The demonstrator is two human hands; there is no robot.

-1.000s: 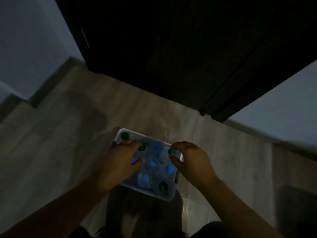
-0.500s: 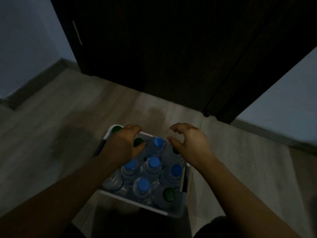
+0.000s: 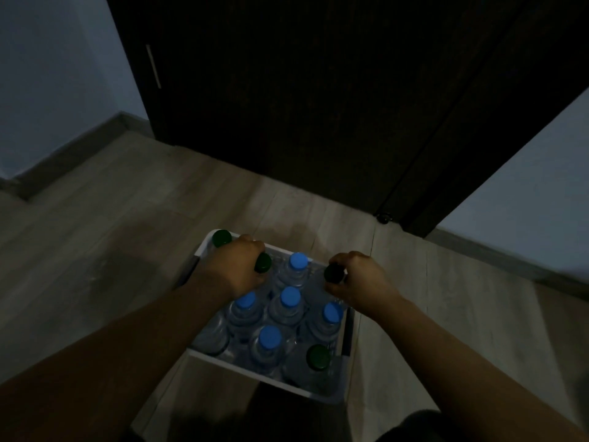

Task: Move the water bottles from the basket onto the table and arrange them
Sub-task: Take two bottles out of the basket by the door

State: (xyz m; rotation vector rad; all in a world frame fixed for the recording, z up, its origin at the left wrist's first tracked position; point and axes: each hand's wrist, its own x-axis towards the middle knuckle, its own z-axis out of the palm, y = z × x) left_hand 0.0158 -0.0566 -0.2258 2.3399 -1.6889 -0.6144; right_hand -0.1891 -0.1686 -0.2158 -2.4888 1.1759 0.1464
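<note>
Both hands, left (image 3: 236,266) and right (image 3: 360,279), each clasp a green-capped clear plastic bottle (image 3: 263,262) in the white plastic basket (image 3: 264,379) crowded with blue-capped bottles (image 3: 289,296); a dark wooden door (image 3: 302,90) stands far.

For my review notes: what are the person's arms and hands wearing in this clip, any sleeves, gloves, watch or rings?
Nothing shows on either arm. The left hand and right hand are bare, with no gloves, and both forearms are uncovered right to the frame's bottom edge, so no sleeves appear. No watch or wristband is visible. The light is too dim to rule out a thin ring.
</note>
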